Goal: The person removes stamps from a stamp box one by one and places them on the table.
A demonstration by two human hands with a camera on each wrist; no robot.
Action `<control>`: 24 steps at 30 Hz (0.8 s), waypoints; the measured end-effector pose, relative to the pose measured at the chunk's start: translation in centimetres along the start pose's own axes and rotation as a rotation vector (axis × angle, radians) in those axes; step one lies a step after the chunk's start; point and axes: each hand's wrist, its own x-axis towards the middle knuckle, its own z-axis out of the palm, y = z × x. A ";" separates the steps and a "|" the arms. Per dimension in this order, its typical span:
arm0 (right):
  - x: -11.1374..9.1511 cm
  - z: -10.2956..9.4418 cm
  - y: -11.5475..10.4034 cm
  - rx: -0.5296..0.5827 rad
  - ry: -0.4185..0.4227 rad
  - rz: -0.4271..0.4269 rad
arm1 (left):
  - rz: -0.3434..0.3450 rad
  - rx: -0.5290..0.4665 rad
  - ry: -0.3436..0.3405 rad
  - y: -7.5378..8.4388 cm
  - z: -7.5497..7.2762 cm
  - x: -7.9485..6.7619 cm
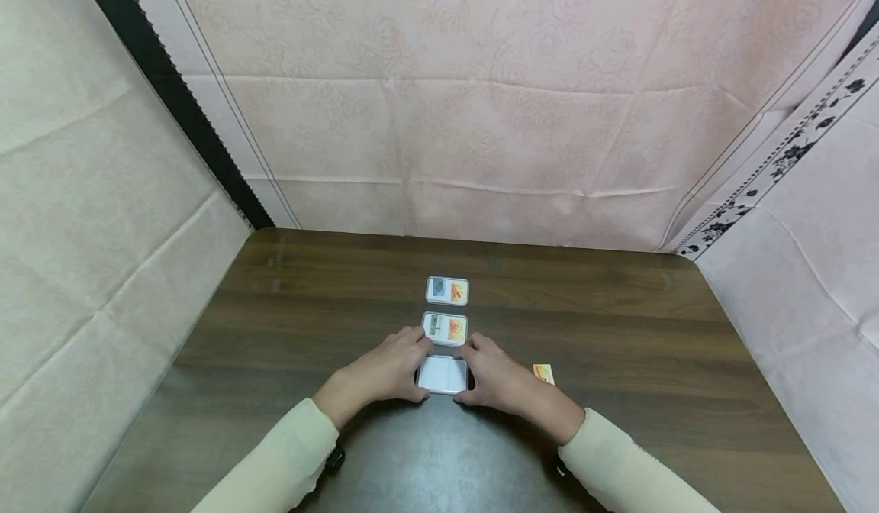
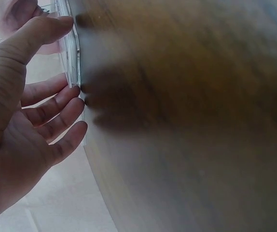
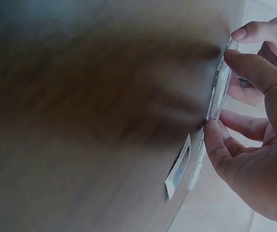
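Note:
A flat clear plastic case (image 1: 442, 375) with a plain white face lies nearest me on the table, between both hands. My left hand (image 1: 394, 368) holds its left side, thumb at the near corner and fingers at the far one. On the opposite side my right hand (image 1: 497, 375) grips it the same way. In the right wrist view the case (image 3: 218, 87) appears edge-on, low over the wood, with the right thumb and fingertips at its ends. The left wrist view shows the left thumb (image 2: 56, 29) on the case's edge.
Beyond the hands lie two similar clear cases, a middle one (image 1: 445, 329) and a farther one (image 1: 447, 291), each with two small picture cards. A loose orange-and-white card (image 1: 543, 373) sits right of my right hand. Pale cloth (image 1: 446, 131) hangs behind the wooden table (image 1: 618, 322).

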 end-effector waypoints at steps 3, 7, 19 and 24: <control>0.0 0.0 0.0 -0.005 0.003 -0.001 | 0.001 -0.002 0.001 -0.1 0.1 0.0; 0.0 0.1 0.0 -0.008 0.002 0.004 | -0.004 -0.006 -0.002 -0.1 0.2 0.0; 0.0 0.1 0.1 -0.006 0.005 0.009 | -0.006 -0.007 0.000 0.0 0.0 0.0; -0.1 -0.2 0.4 -0.003 0.017 -0.004 | -0.032 -0.038 -0.008 0.2 -0.4 -0.1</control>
